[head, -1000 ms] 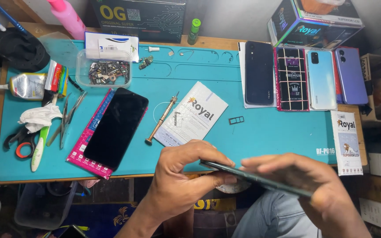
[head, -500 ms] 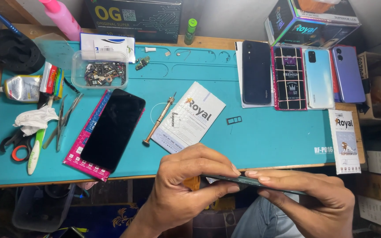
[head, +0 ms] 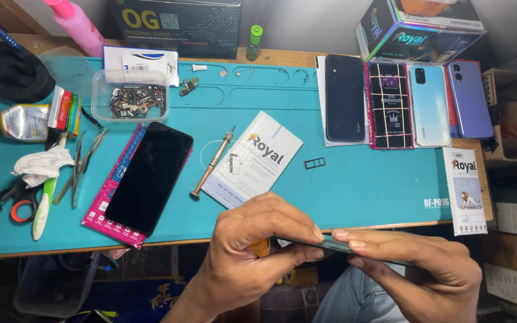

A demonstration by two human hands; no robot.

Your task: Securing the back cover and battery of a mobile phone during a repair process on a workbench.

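Observation:
Both my hands hold a thin dark phone (head: 332, 245) edge-on, just below the front edge of the teal work mat (head: 360, 185). My left hand (head: 258, 242) pinches its left end between thumb and fingers. My right hand (head: 417, 269) grips the right end with the fingers laid along its top edge. On the mat lie a black phone screen (head: 149, 177) on a pink package, a brass-coloured screwdriver (head: 212, 162), a white sachet (head: 254, 159) and a small SIM tray (head: 315, 163).
Several phones and a patterned case (head: 390, 104) lie in a row at the back right, with boxes behind. A clear tub of small parts (head: 130, 98), tweezers (head: 81, 164), scissors (head: 10, 197), a glue tube (head: 22, 121) and a crumpled tissue (head: 40, 165) crowd the left side.
My hands drew closer together on the phone and it levelled out from a tilt. The view shifted slightly; things on the mat stayed where they were.

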